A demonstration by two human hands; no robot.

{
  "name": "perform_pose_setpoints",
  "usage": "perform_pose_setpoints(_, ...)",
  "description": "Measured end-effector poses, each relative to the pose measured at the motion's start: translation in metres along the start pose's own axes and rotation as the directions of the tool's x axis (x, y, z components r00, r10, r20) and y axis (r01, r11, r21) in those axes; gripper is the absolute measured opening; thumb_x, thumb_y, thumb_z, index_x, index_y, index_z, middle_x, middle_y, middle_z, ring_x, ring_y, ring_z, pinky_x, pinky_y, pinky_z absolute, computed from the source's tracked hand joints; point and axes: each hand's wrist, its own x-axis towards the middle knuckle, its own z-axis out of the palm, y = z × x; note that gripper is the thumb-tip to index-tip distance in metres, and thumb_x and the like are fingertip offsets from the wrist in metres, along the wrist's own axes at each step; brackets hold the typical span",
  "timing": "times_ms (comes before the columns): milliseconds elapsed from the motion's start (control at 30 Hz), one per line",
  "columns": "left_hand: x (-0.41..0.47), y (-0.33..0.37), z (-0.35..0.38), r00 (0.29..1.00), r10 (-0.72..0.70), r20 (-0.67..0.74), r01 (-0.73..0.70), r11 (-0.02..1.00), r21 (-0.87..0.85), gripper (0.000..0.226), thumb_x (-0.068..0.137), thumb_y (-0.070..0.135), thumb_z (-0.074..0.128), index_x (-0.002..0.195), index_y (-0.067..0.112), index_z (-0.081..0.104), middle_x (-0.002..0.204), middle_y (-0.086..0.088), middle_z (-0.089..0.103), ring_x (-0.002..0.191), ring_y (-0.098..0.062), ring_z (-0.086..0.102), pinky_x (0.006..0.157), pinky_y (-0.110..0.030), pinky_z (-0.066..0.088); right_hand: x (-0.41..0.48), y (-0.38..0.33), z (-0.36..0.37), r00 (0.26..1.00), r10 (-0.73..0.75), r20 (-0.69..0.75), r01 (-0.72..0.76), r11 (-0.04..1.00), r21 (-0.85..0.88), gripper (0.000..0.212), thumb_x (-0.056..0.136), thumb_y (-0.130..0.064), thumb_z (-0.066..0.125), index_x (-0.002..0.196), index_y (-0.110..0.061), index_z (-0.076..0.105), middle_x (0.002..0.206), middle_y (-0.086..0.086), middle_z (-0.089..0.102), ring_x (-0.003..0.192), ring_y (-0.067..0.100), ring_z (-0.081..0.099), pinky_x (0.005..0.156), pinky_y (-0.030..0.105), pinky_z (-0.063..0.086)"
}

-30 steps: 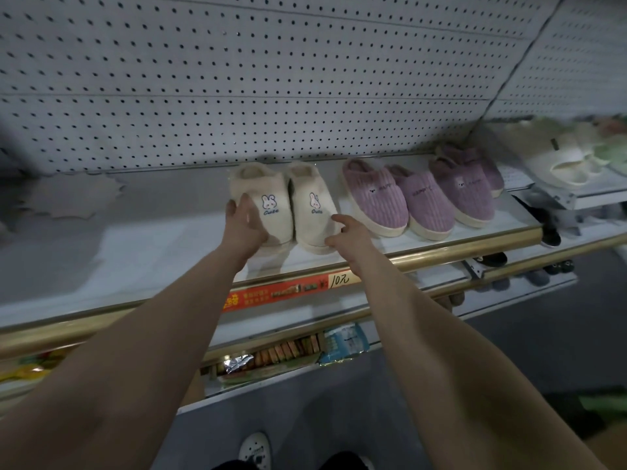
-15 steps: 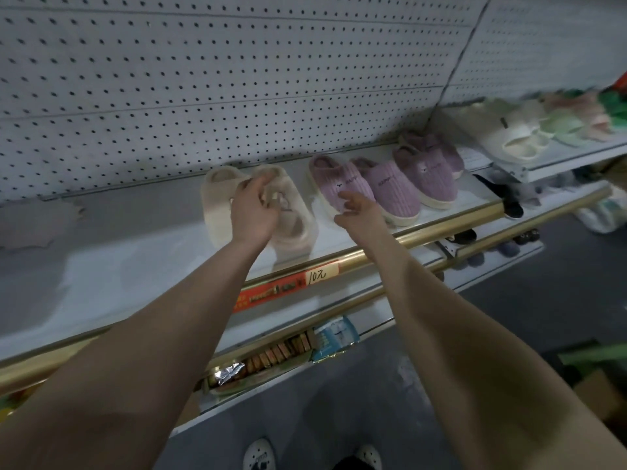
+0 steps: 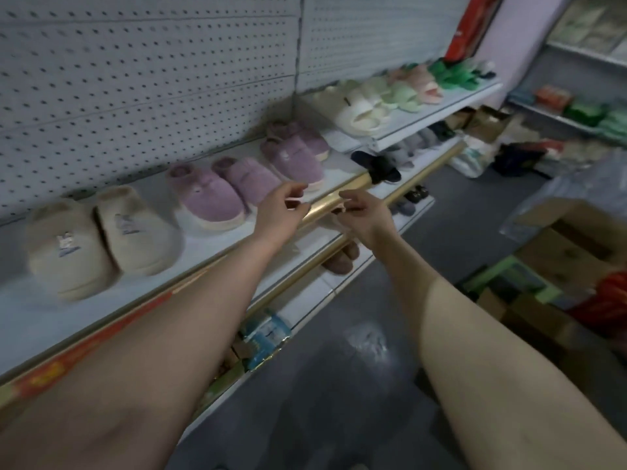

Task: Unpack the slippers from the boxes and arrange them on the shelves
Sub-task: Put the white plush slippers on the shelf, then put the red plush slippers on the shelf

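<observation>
A pair of cream plush slippers (image 3: 101,239) with a small rabbit print stands side by side on the white shelf (image 3: 34,310) at the left. To their right sit two pairs of purple plush slippers (image 3: 217,193). My left hand (image 3: 280,212) hovers over the shelf's gold front rail, fingers loosely curled, holding nothing. My right hand (image 3: 364,215) hangs just right of it, also loosely curled and holding nothing. Both hands are apart from the slippers.
A gold rail (image 3: 342,195) edges the shelf. White, green and pink slides (image 3: 383,100) fill the neighbouring shelf at right. Dark slippers lie on lower shelves. Open cardboard boxes (image 3: 570,245) and bags stand on the grey floor at right.
Both hands have let go of the cream slippers and drawn back to the right over the shelf rail. The view has swung right, bringing the boxes into sight.
</observation>
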Motion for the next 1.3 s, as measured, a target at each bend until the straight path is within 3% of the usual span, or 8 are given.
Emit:
perform_pose_setpoints(133, -0.005, 0.032, 0.088, 0.993, 0.012, 0.12, -0.006, 0.999, -0.046, 0.034, 0.085, 0.009, 0.068, 0.118, 0.02, 0.066, 0.105, 0.005, 0.066, 0.095, -0.014, 0.065, 0.089, -0.026, 0.05, -0.012, 0.039, -0.08, 0.996, 0.011, -0.09, -0.016, 0.998, -0.052, 0.038, 0.085, -0.006, 0.073, 0.121, -0.016, 0.066, 0.104, -0.004, 0.065, 0.096, 0.013, 0.064, 0.091, 0.029, 0.053)
perform_pose_setpoints(233, -0.007, 0.052, 0.155, 0.979, 0.022, 0.2, -0.005, 0.996, -0.086, 0.037, 0.086, 0.012, 0.069, 0.122, 0.02, 0.064, 0.11, 0.004, 0.066, 0.1, -0.012, 0.065, 0.087, -0.022, 0.05, -0.023, 0.068, -0.147, 0.987, 0.061, -0.15, -0.072, 0.995, -0.072, 0.026, 0.086, -0.01, 0.073, 0.109, -0.023, 0.066, 0.093, -0.012, 0.063, 0.081, 0.003, 0.062, 0.077, 0.024, 0.051)
perform_pose_setpoints(300, -0.009, 0.069, 0.199, 0.969, 0.033, 0.244, -0.009, 0.995, -0.098, 0.037, 0.087, 0.011, 0.068, 0.123, 0.019, 0.063, 0.106, 0.005, 0.065, 0.096, -0.011, 0.065, 0.083, -0.018, 0.052, -0.031, 0.088, -0.189, 0.981, 0.091, -0.171, -0.109, 0.989, -0.101, 0.028, 0.088, -0.01, 0.07, 0.107, -0.029, 0.065, 0.099, -0.006, 0.064, 0.084, 0.009, 0.063, 0.071, 0.024, 0.05)
perform_pose_setpoints(433, -0.018, 0.098, 0.288, 0.932, 0.083, 0.352, -0.038, 0.99, -0.134, 0.036, 0.086, 0.013, 0.07, 0.119, 0.025, 0.064, 0.109, 0.002, 0.067, 0.098, -0.015, 0.066, 0.091, -0.036, 0.054, -0.052, 0.134, -0.27, 0.963, 0.108, -0.248, -0.152, 0.974, -0.165, 0.032, 0.087, -0.011, 0.069, 0.115, -0.026, 0.067, 0.108, 0.0, 0.066, 0.101, 0.016, 0.064, 0.09, 0.034, 0.055)
perform_pose_setpoints(600, -0.03, 0.127, 0.39, 0.881, 0.083, 0.467, -0.019, 0.99, -0.141, 0.035, 0.088, 0.013, 0.069, 0.121, 0.022, 0.063, 0.109, 0.004, 0.063, 0.101, -0.013, 0.062, 0.092, -0.032, 0.051, -0.077, 0.18, -0.352, 0.924, 0.186, -0.333, -0.24, 0.962, -0.128, 0.034, 0.088, -0.016, 0.071, 0.12, -0.028, 0.066, 0.112, -0.004, 0.063, 0.099, 0.012, 0.063, 0.095, 0.035, 0.053)
perform_pose_setpoints(933, -0.029, 0.151, 0.562, 0.72, 0.136, 0.68, -0.074, 0.99, -0.12, 0.033, 0.088, 0.017, 0.069, 0.119, 0.028, 0.063, 0.113, 0.002, 0.064, 0.107, -0.016, 0.062, 0.096, -0.037, 0.052, -0.093, 0.265, -0.47, 0.806, 0.352, -0.476, -0.397, 0.918, 0.005, 0.036, 0.091, -0.015, 0.068, 0.124, -0.028, 0.064, 0.117, -0.005, 0.062, 0.105, 0.011, 0.061, 0.078, 0.017, 0.045)
perform_pose_setpoints(1167, -0.003, 0.174, 0.681, 0.566, 0.152, 0.81, -0.064, 0.988, -0.141, 0.038, 0.091, 0.021, 0.066, 0.127, 0.03, 0.06, 0.12, 0.007, 0.063, 0.109, -0.009, 0.06, 0.094, -0.03, 0.051, -0.074, 0.327, -0.559, 0.691, 0.454, -0.563, -0.518, 0.854, 0.053, 0.033, 0.09, -0.016, 0.07, 0.119, -0.031, 0.067, 0.116, -0.004, 0.064, 0.104, 0.01, 0.061, 0.078, 0.017, 0.046)
perform_pose_setpoints(1300, 0.018, 0.188, 0.747, 0.479, 0.142, 0.866, -0.06, 0.99, -0.129, 0.039, 0.092, 0.019, 0.064, 0.131, 0.026, 0.058, 0.121, 0.006, 0.061, 0.11, -0.008, 0.058, 0.093, -0.025, 0.049, -0.056, 0.356, -0.606, 0.635, 0.495, -0.593, -0.55, 0.829, 0.102, 0.034, 0.089, -0.015, 0.07, 0.115, -0.036, 0.066, 0.117, -0.004, 0.065, 0.108, 0.011, 0.062, 0.092, 0.03, 0.052)
